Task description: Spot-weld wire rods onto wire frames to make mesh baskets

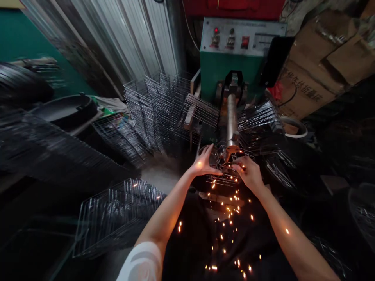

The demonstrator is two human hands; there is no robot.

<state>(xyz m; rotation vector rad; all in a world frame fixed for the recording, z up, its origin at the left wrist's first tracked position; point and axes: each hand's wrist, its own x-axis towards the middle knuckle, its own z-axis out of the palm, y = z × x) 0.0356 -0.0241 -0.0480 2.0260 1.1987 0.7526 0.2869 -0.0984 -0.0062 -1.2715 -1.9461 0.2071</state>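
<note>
ribbed sheeting behind, right fingers pinch apparent wirework.

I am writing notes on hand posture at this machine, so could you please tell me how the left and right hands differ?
The left hand is spread, its thumb well apart from its fingers, while the right hand has its fingers drawn in toward the thumb. A white sleeve shows on the left hand's arm; the right hand's arm shows only bare. Both hands are ungloved and at the wire frame.
</note>
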